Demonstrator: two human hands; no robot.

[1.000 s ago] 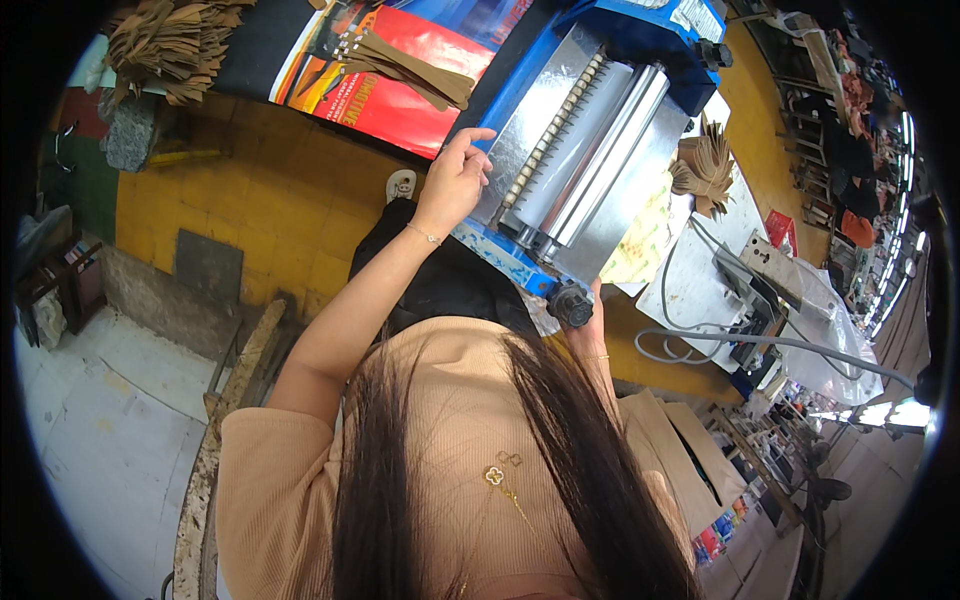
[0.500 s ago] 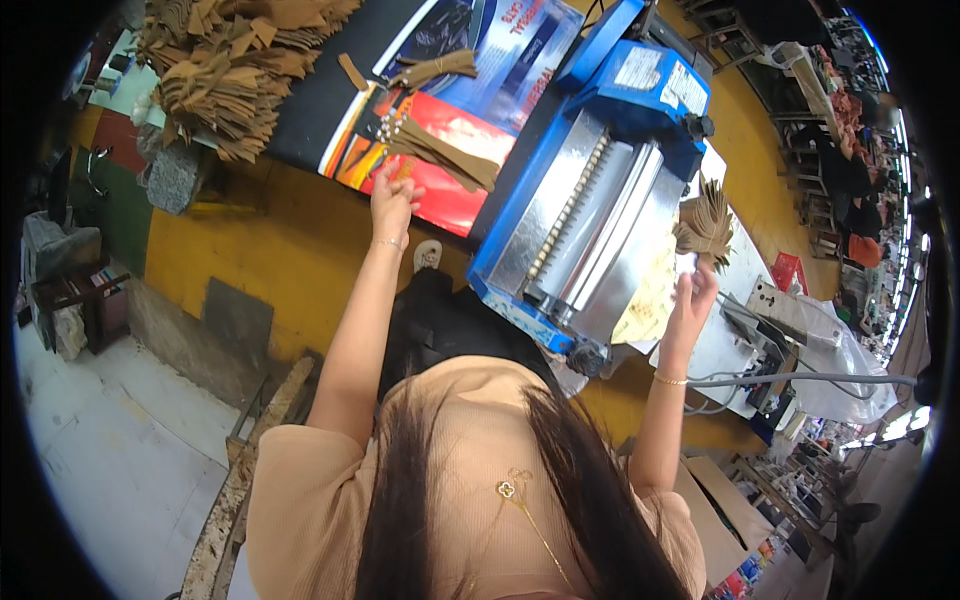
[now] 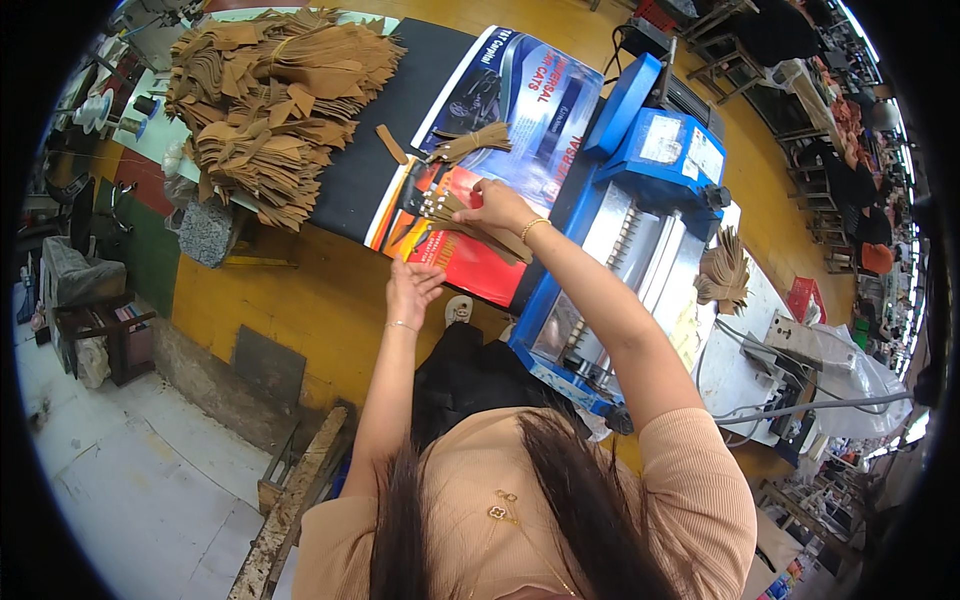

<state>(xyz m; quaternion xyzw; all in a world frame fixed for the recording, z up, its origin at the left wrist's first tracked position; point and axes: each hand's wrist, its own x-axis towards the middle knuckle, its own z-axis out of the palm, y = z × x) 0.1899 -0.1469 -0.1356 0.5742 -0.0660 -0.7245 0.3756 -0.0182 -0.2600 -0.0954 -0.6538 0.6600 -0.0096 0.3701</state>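
My right hand [image 3: 497,208] reaches across to a small bundle of brown strips [image 3: 498,243], which look like leather or suede and have pale spots at their left ends. Its bent fingers close at that spotted end; the fingertips are partly hidden. Just nearer to me, my left hand [image 3: 412,290] is at the front edge of the red and blue printed sheet [image 3: 475,275], fingers stretched and apart, holding nothing. Beyond the strips lies a second small bundle of brown strips [image 3: 475,142], with a single short brown piece [image 3: 391,144] to its left.
A large heap of brown cut pieces [image 3: 285,65] covers the far left of the dark table [image 3: 370,185]. To the right stands a blue machine with metal rollers [image 3: 650,260]. Past it, a fanned brown bundle [image 3: 723,270] rests on a pale table [image 3: 750,310]. A grey cable [image 3: 840,404] crosses there.
My right hand has come from the fanned bundle right of the machine over to the strips on the printed sheet. My left hand stays by the sheet's front edge, now lower against the strips.
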